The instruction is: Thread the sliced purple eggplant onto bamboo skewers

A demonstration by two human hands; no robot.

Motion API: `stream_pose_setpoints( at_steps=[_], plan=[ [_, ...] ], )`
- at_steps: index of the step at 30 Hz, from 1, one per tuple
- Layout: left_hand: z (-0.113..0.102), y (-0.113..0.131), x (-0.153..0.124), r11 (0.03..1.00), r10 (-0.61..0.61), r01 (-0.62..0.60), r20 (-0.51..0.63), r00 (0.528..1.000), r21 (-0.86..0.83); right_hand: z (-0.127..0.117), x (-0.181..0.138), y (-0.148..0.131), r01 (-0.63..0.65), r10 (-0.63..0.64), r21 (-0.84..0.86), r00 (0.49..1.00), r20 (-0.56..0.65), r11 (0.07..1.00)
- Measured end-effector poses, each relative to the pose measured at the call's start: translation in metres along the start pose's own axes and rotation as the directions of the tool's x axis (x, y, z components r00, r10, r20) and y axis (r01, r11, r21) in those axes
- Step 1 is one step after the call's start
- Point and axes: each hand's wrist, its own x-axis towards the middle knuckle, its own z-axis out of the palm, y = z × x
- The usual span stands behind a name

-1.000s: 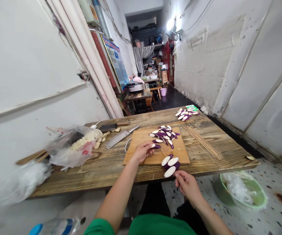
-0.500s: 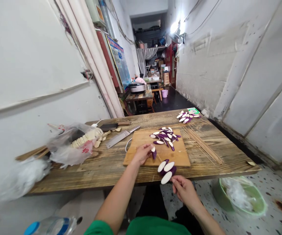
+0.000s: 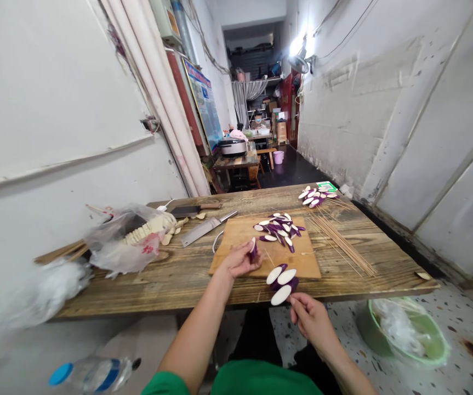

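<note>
My left hand pinches one purple-skinned eggplant slice above the near edge of the wooden cutting board. My right hand is closed on a thin bamboo skewer that carries three eggplant slices, held just over the table's front edge. A pile of loose eggplant slices lies at the far side of the board.
Loose bamboo skewers lie right of the board, with finished eggplant skewers at the far corner. Two cleavers and a plastic bag lie left. A green basin sits on the floor right; a water bottle is near left.
My left hand picked a slice from the board and lifted it upright, drawing back toward me. The skewer in my right hand shifted slightly lower and left.
</note>
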Motion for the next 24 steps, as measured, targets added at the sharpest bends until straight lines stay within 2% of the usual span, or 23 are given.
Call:
stream_pose_setpoints(
  at_steps=[3, 8, 14, 17, 24],
  plan=[
    [-0.0011, -0.0024, 0.0012, 1.0, -0.013, 0.013, -0.006, 1.0, 0.023, -0.0009, -0.0018, 0.0015, 0.004, -0.004, -0.001, 1.0, 0.017, 1.0],
    [-0.0005, -0.0044, 0.0053, 1.0, 0.025, -0.024, -0.086, 0.996, 0.017, 0.0008, -0.0029, 0.0017, -0.012, 0.012, -0.008, 0.999, 0.04, 1.0],
    [-0.0037, -0.0038, -0.0009, 0.997, 0.061, -0.061, -0.003, 0.998, 0.044, 0.001, -0.0008, -0.0012, -0.024, 0.025, -0.027, 0.999, 0.042, 0.999],
    [-0.0069, -0.0052, -0.0007, 0.992, 0.109, -0.107, -0.018, 0.994, 0.065, 0.0007, 0.0001, -0.001, -0.028, 0.029, -0.033, 0.999, 0.041, 0.999],
    [-0.0049, -0.0054, -0.0016, 0.992, 0.105, -0.099, -0.073, 0.992, 0.075, 0.0002, 0.0002, -0.0027, -0.023, 0.025, -0.04, 0.999, 0.046, 0.999]
  ],
)
